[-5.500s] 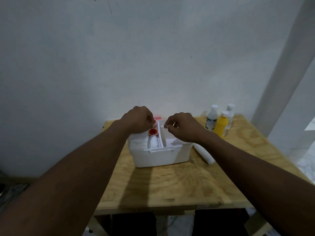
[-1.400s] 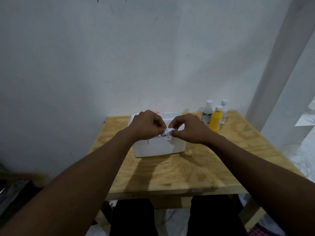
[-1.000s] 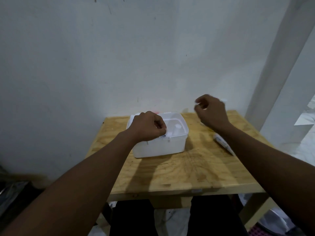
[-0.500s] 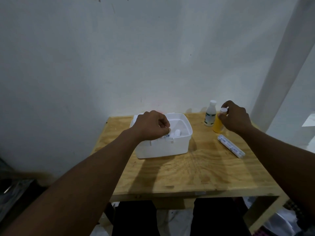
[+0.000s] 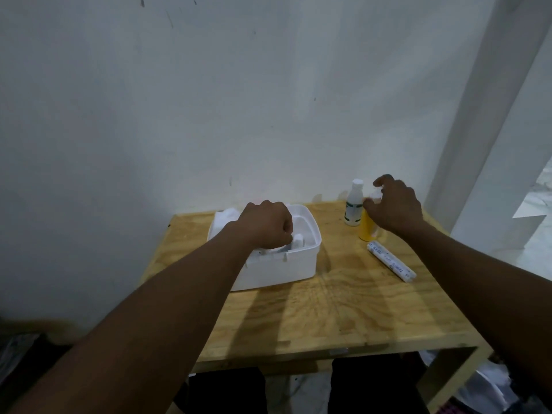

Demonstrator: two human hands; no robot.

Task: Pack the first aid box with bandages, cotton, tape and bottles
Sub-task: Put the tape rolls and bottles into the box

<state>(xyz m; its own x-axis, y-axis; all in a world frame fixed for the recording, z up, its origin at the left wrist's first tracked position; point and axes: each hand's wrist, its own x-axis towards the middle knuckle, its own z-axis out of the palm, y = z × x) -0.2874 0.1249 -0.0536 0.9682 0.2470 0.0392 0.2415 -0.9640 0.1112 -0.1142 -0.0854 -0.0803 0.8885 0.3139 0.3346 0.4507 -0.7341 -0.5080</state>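
Note:
The white first aid box (image 5: 277, 265) stands open on the wooden table (image 5: 337, 312). My left hand (image 5: 265, 227) lies over the box's near left part with its fingers curled on the inner rim; what they hold is hidden. A small white item (image 5: 297, 242) stands inside next to the knuckles, and white cotton (image 5: 227, 218) shows at the far left corner. My right hand (image 5: 394, 209) hovers over the yellow bottle (image 5: 366, 230), fingers spread around a white cap, the index finger raised. A white bottle (image 5: 354, 207) stands just left of it. A wrapped bandage roll (image 5: 390, 265) lies on the table.
The table stands against a white wall, with a white post (image 5: 490, 109) at the right. Bare wood stretches from the box to the near edge (image 5: 298, 354). Dark things lie on the floor under and left of the table.
My right hand left the box, swung right to the bottles and now sits lower over the yellow one. My left hand has stayed on the box.

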